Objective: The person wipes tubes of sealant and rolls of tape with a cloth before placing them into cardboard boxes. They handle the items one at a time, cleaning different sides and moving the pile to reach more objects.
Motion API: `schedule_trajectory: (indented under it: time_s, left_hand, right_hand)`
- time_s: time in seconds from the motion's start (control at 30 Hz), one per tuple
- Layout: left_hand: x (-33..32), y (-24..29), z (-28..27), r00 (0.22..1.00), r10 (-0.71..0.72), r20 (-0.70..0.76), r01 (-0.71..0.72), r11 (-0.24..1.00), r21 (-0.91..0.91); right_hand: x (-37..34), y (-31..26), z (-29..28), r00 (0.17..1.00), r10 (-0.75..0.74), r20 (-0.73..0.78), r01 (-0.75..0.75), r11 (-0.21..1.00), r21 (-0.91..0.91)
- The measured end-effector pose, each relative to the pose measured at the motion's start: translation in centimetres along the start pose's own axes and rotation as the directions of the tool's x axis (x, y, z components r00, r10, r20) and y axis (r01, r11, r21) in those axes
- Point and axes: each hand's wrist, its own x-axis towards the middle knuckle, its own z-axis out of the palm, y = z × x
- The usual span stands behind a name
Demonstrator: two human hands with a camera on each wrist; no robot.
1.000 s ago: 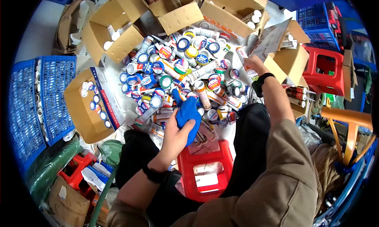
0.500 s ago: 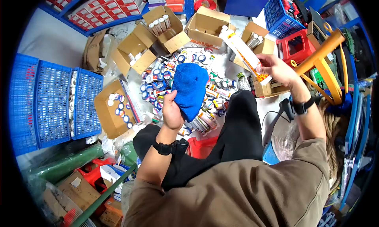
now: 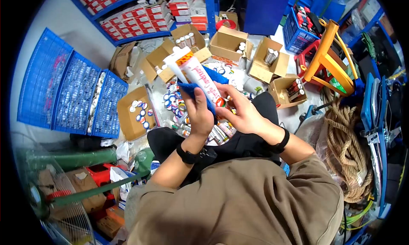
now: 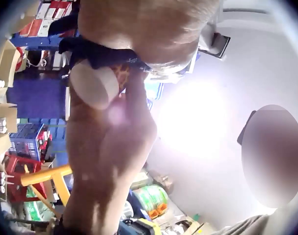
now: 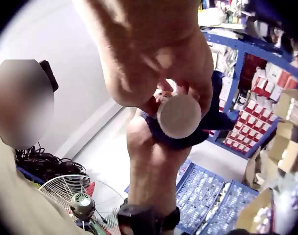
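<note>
A white sealant cartridge [image 3: 201,78] with orange and red print is held up at a slant before the chest. My left hand [image 3: 201,115] holds it through a blue cloth [image 3: 216,74], which lies behind and around the tube. The fingers and thumb of my right hand [image 3: 243,110] grip its lower end. In the right wrist view, the round white end [image 5: 180,116] of the cartridge shows between the right fingers, with the cloth [image 5: 220,112] beneath. Below both hands, a pile of tape rolls and cartridges [image 3: 172,101] spreads over the floor, partly hidden by the hands.
Cardboard boxes ring the pile; one [image 3: 133,110] at left holds tape rolls, another [image 3: 286,91] at right holds cartridges. Blue crates [image 3: 79,91] stand at far left. To the right are a yellow frame [image 3: 326,57] and coiled rope [image 3: 347,155]. Shelves [image 3: 140,21] hold red-and-white boxes behind.
My right hand has lifted the cartridge from the right side and brought it to the blue cloth in my left hand. The head view has tilted up, showing more shelves.
</note>
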Motion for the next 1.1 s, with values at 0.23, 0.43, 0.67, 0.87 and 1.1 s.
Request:
schedule_trajectory:
  time_s: [0.23, 0.43, 0.67, 0.87, 1.1]
  left_hand:
    - [-1.6, 2.7, -1.9, 0.995, 0.092, 0.041, -0.093, 0.995, 0.035]
    - [-5.4, 1.6, 0.4, 0.984, -0.047, 0.170, 0.007, 0.974, 0.228]
    - [-5.8, -0.9, -0.9, 0.929, 0.066, 0.364, -0.291, 0.739, 0.607]
    - [-4.6, -0.1, 0.0, 0.969, 0.069, 0.239, -0.203, 0.773, 0.601]
    - [-4.0, 0.1, 1.6, 0.963, -0.008, 0.268, -0.096, 0.922, 0.375]
  right_hand:
    - [-2.4, 0.8, 2.0, 0.970, -0.008, 0.244, -0.189, 0.608, 0.771]
    - [-2.3, 0.7, 2.3, 0.979, 0.065, -0.195, 0.026, 0.903, 0.429]
    - [-1.9, 3.0, 1.0, 0.948, 0.134, -0.288, 0.073, 0.792, 0.607]
    - [-2.2, 1.6, -0.8, 0.978, 0.025, -0.205, 0.118, 0.749, 0.653]
    - [-1.7, 0.7, -1.8, 0.917, -0.121, -0.379, 0.255, 0.910, 0.327]
